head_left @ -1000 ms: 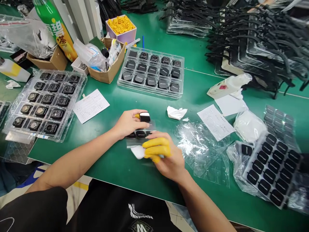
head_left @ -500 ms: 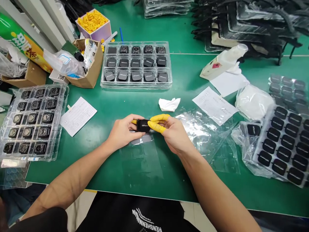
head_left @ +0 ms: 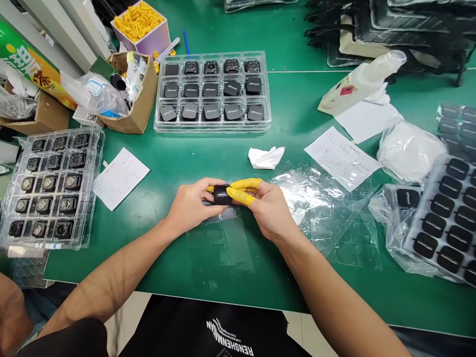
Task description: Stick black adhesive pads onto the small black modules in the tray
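Note:
A small black rounded-square case point(head_left: 221, 198) with white lettering is held above the table, its lettered face up. My left hand point(head_left: 190, 204) grips it from the left, its thumb along the near side. From the right, my right hand point(head_left: 270, 208) pinches its edge between thumb and finger, both in yellow finger cots. Whatever lies under the case is hidden by my fingers. Right below my hands, a clear plastic film point(head_left: 221, 248) with a grey lettered patch near its top lies on the green table point(head_left: 159, 263).
Clear trays of black pieces stand at the back point(head_left: 211, 126) and left point(head_left: 84, 208); a black-pad tray point(head_left: 439, 223) lies right. Around them are crumpled tissue point(head_left: 266, 157), clear plastic sheets point(head_left: 327, 213), paper slips point(head_left: 121, 178), a spray bottle point(head_left: 359, 82) and yellow finger cots point(head_left: 137, 22).
The view has shifted slightly, with the back items now higher and the right-hand items farther right. Both hands keep their hold on the black case, with almost no movement.

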Available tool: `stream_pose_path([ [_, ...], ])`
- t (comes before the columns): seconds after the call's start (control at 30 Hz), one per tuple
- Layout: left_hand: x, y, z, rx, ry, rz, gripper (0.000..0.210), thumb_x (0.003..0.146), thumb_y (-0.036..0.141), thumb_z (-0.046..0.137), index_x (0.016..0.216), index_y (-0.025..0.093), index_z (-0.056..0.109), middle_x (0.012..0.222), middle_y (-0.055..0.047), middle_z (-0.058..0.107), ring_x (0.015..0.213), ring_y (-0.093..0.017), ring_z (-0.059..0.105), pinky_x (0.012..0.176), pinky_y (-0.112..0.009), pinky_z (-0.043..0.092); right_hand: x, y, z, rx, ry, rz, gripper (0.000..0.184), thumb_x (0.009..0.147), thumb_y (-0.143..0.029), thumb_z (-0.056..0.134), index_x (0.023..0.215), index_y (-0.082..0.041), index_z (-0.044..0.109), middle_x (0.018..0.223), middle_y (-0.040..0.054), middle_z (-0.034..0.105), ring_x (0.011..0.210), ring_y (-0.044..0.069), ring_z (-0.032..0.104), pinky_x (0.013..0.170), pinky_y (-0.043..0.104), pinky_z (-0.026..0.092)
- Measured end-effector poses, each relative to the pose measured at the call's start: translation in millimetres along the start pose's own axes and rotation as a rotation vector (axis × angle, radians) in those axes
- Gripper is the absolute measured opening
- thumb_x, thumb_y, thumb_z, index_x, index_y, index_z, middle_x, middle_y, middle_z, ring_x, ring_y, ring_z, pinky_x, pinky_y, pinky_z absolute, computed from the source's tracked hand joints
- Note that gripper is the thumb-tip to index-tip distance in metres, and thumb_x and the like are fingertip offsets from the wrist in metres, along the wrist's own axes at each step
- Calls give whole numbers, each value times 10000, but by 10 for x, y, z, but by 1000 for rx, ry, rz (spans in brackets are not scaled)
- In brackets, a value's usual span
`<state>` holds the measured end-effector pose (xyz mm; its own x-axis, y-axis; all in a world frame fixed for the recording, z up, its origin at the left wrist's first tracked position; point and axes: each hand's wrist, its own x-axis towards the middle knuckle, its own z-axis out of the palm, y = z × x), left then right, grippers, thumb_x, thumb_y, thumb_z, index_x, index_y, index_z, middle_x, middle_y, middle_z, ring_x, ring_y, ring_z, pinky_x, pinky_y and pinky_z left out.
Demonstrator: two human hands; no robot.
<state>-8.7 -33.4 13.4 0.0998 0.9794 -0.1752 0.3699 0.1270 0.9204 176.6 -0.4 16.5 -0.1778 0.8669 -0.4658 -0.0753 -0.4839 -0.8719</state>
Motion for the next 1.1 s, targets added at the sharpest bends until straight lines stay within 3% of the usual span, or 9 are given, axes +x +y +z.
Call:
stream_pose_path([
  [0.4, -8, 18, -6, -9, -12, -20, 518, 730, 241, 844, 1233, 230, 720, 790, 14, 808, 738, -168, 776, 737, -249, 585, 20, 5, -2, -33, -5, -11, 467, 481, -493, 999, 794, -227, 777, 868, 49, 785, 874, 232, 736, 815, 399, 627],
  [1.1, -9, 13, -1, -11, -7, -18, 525, 726, 242, 844, 1234, 224, 713, 797, 14, 810, 755, -173, 782, 754, -255, 588, 11, -8, -9, -11, 2, -2, 463, 474, -485, 1002, 789, -229, 778, 827, 33, 761, 823, 209, 709, 806, 395, 625],
])
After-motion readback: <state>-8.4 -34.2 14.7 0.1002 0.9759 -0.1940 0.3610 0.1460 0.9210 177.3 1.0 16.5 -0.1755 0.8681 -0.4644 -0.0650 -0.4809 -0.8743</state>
